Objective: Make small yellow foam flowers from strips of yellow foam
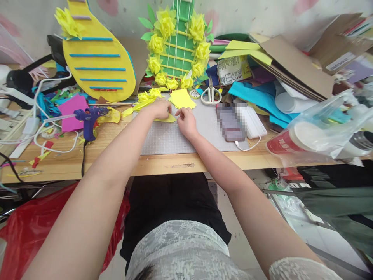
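A small piece of yellow paper (166, 119), seemingly folded, is on the grey cutting mat (159, 140). My left hand (161, 109) rests over it with fingers bent down, gripping the paper from its upper side. Beside the paper's right tip, my right hand (187, 121) has its fingers curled in; whether anything is between the fingertips is hidden. A stack of yellow paper squares (183, 98) lies just beyond both hands. Yellow paper flowers (150, 94) lie behind my left hand.
A purple glue gun (89, 122) stands at the left. Behind are a yellow cardboard instrument (99, 62) and a green one (176, 60) ringed with flowers. White-handled scissors (211, 96), a phone (232, 122), a white power bank (253, 121) and a bagged cup (284, 142) are on the right.
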`<state>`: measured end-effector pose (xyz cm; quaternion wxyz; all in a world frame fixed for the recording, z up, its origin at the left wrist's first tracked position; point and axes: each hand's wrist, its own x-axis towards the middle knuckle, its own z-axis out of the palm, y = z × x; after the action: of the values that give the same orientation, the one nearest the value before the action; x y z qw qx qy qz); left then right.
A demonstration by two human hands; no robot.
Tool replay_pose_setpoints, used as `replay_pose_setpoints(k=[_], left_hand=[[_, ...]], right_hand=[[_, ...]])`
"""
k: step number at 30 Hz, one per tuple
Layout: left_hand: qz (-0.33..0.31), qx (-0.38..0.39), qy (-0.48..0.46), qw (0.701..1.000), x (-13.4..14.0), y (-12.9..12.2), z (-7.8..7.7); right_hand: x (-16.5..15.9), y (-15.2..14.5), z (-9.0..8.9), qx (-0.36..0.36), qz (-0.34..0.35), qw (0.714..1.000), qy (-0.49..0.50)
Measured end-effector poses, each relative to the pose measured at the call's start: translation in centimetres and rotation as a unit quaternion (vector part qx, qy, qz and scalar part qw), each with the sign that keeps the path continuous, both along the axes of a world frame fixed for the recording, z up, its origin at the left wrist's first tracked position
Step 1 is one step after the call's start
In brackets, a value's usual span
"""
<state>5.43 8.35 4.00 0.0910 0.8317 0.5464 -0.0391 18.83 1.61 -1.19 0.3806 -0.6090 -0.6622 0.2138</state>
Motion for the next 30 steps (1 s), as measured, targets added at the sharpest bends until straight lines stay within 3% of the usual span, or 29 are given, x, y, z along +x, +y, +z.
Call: replay_pose_setpoints(k=[7, 17, 26, 30], left_hand=[[-0.008, -0.053, 0.003, 0.999, 0.1, -0.8, 0.5], [-0.031, -0.029, -0.021, 0.999, -0.1, -1.3, 0.6], [-0.017, -0.082, 0.057, 0.995, 0.4, -1.8, 1.3], [-0.043, -0.075, 0.077, 0.993, 0.4, -2.2, 1.8]], right_hand=[[0.2, 0.5, -0.5, 0.009, -0.013, 1.0, 0.023], [0.6, 0.7, -0.5, 0.008, -0.029, 0.999, 0.038], [0.9, 0.9, -0.6, 0.01, -0.035, 0.998, 0.054], [0.8, 1.0, -0.7, 0.018, -0.035, 0.995, 0.089]])
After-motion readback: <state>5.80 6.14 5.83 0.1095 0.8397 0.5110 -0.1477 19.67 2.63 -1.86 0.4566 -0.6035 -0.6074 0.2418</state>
